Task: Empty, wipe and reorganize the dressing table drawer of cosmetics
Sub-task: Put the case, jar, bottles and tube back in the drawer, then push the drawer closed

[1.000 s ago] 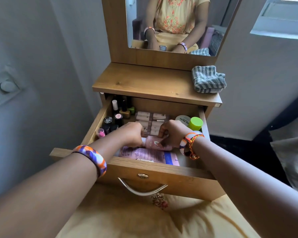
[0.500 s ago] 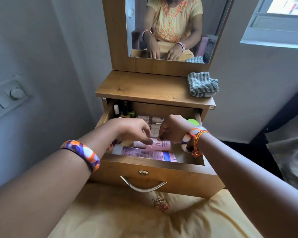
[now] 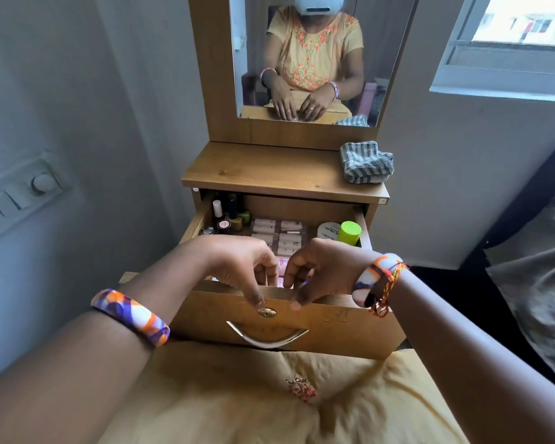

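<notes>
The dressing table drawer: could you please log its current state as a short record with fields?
drawer: pulled open, still full
back left: small nail polish bottles
centre: tray of pale tubes
back right: white jar, green-capped bottle
left hand: fingers curled over the front edge
right hand: fingers curled over the front edge; grip unclear
tabletop: folded striped cloth, unused
</notes>
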`<state>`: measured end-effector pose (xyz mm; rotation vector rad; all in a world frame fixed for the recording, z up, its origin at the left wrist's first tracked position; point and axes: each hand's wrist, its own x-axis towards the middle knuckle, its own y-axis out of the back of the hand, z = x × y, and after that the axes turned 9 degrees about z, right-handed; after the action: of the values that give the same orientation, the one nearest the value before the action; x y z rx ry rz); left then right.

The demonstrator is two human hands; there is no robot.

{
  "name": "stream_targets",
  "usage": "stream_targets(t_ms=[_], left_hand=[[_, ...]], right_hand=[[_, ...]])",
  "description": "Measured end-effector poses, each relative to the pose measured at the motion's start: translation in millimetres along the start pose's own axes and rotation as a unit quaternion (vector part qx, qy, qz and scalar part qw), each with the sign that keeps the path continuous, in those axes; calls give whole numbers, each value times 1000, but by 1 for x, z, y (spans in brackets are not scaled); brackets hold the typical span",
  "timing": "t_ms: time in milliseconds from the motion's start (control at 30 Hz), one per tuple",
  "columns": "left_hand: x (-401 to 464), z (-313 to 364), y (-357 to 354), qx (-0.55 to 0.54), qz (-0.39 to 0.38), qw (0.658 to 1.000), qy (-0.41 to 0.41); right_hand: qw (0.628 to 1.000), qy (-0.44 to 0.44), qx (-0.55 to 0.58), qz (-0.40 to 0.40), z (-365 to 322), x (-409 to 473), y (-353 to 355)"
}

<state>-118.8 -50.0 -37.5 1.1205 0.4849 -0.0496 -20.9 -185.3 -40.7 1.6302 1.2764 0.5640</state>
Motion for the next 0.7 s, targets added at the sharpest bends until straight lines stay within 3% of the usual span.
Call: stream_targets(t_ms=[700], left_hand=[[37, -9, 20, -6, 124, 992, -19]], right_hand=[[993, 10, -3, 120, 21, 33, 11]])
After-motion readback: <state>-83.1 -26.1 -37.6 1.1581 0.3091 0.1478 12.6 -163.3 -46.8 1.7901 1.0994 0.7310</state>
